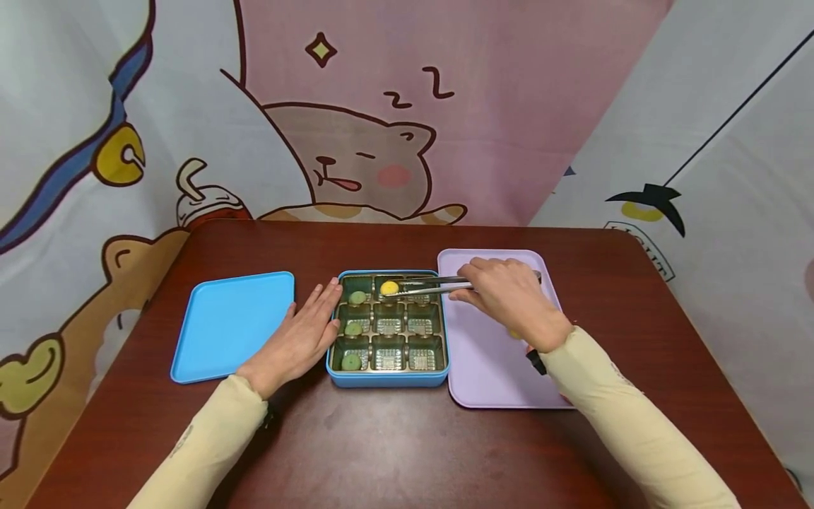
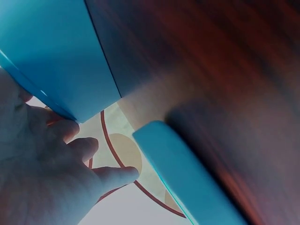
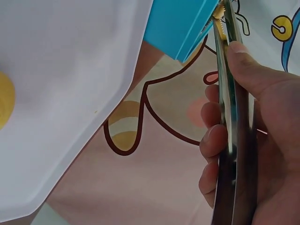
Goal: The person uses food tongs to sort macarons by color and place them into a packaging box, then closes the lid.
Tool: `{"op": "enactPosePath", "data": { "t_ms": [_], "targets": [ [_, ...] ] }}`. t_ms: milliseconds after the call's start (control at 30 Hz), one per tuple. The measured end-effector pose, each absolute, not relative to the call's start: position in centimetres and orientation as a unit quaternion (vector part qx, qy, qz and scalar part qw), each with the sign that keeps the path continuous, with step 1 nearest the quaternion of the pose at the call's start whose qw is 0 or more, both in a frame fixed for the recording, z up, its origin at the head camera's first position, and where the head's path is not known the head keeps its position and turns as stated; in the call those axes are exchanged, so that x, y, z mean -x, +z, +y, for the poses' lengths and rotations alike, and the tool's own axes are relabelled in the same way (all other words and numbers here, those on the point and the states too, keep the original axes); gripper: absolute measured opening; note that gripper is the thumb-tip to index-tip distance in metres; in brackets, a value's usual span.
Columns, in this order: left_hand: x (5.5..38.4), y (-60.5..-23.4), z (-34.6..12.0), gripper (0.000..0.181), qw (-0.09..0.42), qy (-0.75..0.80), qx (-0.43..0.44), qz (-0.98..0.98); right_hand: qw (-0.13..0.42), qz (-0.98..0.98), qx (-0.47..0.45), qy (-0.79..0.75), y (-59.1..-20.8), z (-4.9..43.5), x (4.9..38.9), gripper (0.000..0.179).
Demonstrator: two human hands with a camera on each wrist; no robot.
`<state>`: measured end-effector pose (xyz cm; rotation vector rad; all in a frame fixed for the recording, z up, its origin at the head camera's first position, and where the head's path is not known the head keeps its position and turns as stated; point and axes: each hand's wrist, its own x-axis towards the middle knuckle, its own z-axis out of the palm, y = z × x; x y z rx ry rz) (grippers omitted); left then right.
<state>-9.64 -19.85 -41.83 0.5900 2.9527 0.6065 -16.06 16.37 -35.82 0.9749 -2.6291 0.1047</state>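
My right hand (image 1: 505, 293) grips a pair of metal tongs (image 1: 445, 288), with the thumb on one side and fingers curled round the other in the right wrist view. The tong tips reach left into the back middle compartment of a blue box (image 1: 388, 380) with metal compartments. A small round yellow piece (image 1: 389, 288) is at the tips. Round green pieces (image 1: 351, 362) lie in the three compartments of the left column. My left hand (image 1: 299, 341) rests against the box's left side, fingers extended; in the left wrist view its fingers (image 2: 84, 147) are beside the blue wall.
A blue tray or lid (image 1: 235, 325) lies left of the box on the dark wooden table (image 1: 381, 452). To the right is a lilac tray (image 1: 490, 382), partly under my right forearm. A yellow piece (image 3: 5, 101) lies on it. A cartoon-printed cloth (image 1: 509, 106) hangs behind.
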Motion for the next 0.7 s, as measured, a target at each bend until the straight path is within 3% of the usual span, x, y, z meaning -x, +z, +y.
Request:
{"op": "enactPosePath", "data": {
  "t_ms": [367,700],
  "targets": [
    [9.6,-42.0,-19.8,0.062,0.031,0.196,-0.196,0.96,0.165,-0.926,-0.338,0.032,-35.7,16.0,16.1,0.039],
    [9.7,-42.1,-19.8,0.061,0.027,0.193,-0.197,0.961,0.091,-0.949,-0.293,0.07,-35.3,17.3,14.9,0.055]
  ]
}}
